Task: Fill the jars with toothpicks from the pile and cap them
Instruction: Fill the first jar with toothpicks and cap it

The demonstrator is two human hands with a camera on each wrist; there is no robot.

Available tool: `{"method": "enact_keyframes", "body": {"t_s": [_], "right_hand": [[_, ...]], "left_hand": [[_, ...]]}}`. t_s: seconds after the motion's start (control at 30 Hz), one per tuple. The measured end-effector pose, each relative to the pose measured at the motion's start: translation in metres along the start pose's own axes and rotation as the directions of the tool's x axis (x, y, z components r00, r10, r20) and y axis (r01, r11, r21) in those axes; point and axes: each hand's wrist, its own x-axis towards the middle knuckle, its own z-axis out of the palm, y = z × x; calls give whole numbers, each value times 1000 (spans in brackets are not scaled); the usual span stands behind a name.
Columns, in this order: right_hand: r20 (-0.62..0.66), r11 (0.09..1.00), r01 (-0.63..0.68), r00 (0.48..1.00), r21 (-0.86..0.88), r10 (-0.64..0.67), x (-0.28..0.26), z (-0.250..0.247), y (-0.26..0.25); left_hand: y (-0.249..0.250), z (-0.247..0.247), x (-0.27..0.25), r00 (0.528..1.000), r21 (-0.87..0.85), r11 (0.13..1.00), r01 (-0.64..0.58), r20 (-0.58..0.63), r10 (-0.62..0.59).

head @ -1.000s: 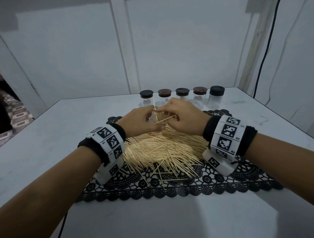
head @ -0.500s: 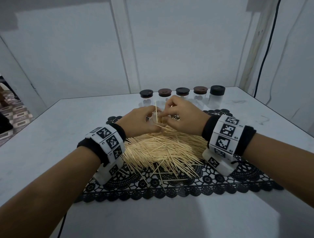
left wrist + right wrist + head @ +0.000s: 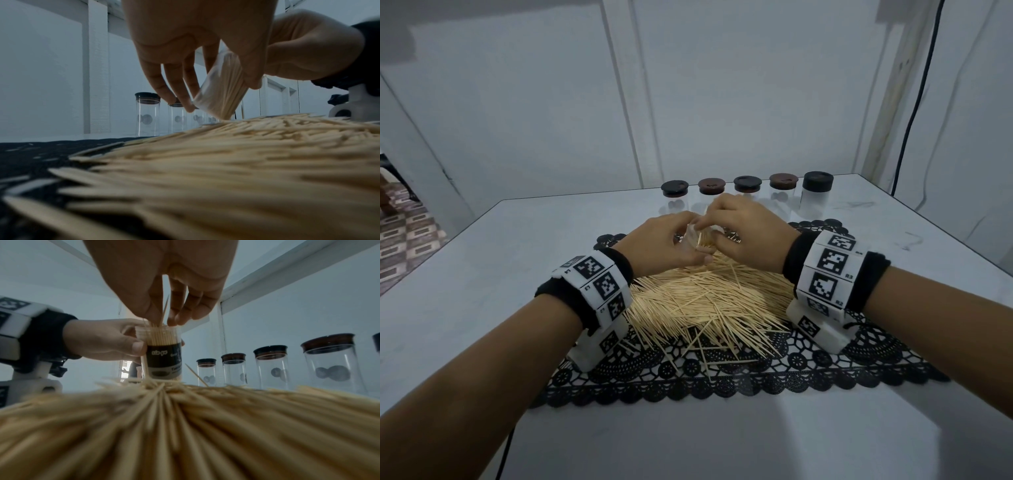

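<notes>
My left hand [image 3: 678, 241] grips a small clear jar [image 3: 164, 353] with a black label, packed with upright toothpicks. The jar stands at the far edge of the toothpick pile [image 3: 709, 298] and looks tilted in the left wrist view, jar [image 3: 222, 87]. My right hand [image 3: 710, 224] hovers right over the jar's mouth. Its thumb and fingers pinch a single toothpick [image 3: 165, 308], tip down among those in the jar. The jar has no cap on it.
The pile lies on a black lace mat [image 3: 722, 380] on a white table [image 3: 482, 274]. Several empty clear jars with dark lids [image 3: 746, 192] stand in a row behind the mat. White walls close off the back and right.
My right hand brought toothpicks from lying sideways to upright over the jar, then lowered them into it. The left hand kept hold of the jar.
</notes>
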Motion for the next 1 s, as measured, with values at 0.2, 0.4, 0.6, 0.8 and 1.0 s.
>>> {"method": "enact_keyframes", "body": {"t_s": [0.2,0.4,0.6,0.8,1.0], "right_hand": [[-39,1000,-19,999,-22,19,0,-1,0],[-176,989,-91,978,117,111,1,-7,1],[-159,987,-144,975,73,154,1,-7,4],[-39,974,-226,973,4,226,2,-7,3],[-45,961,-276,960,-1,275,0,-6,4]], "left_hand": [[2,-1,-1,1000,-28,1000,-6,-8,5],[2,-1,-2,1000,-10,1000,5,-10,-5],[1,-1,-1,1000,-3,1000,9,-7,-9],[1,-1,-1,1000,5,1000,-2,0,2],[-1,-2,0,1000,19,1000,-5,-17,6]]}}
